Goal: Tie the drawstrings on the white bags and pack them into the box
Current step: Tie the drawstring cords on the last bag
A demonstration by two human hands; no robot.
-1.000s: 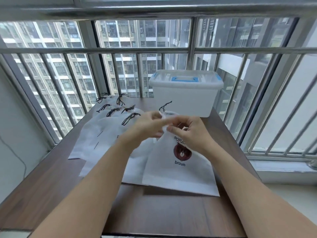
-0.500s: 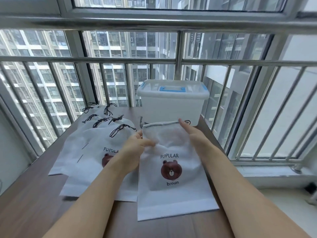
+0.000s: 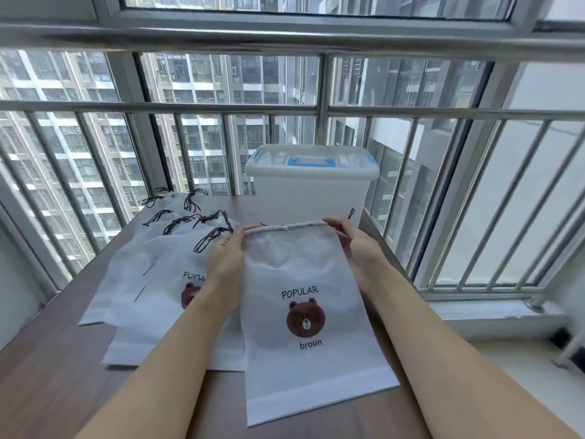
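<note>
You've gone from fiddling at the middle to pinching the bear bag (image 3: 304, 299)'s top corners, left hand (image 3: 226, 264) and right hand (image 3: 359, 248) spread wide, so its mouth's flat and untied, box (image 3: 311, 182) still lidded.

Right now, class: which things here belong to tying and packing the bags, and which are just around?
Part of the job:
- front bag, held at its top corners by the left hand and right hand
- pile of bags
- box, lid on

Just around:
- table
- window bars
</note>
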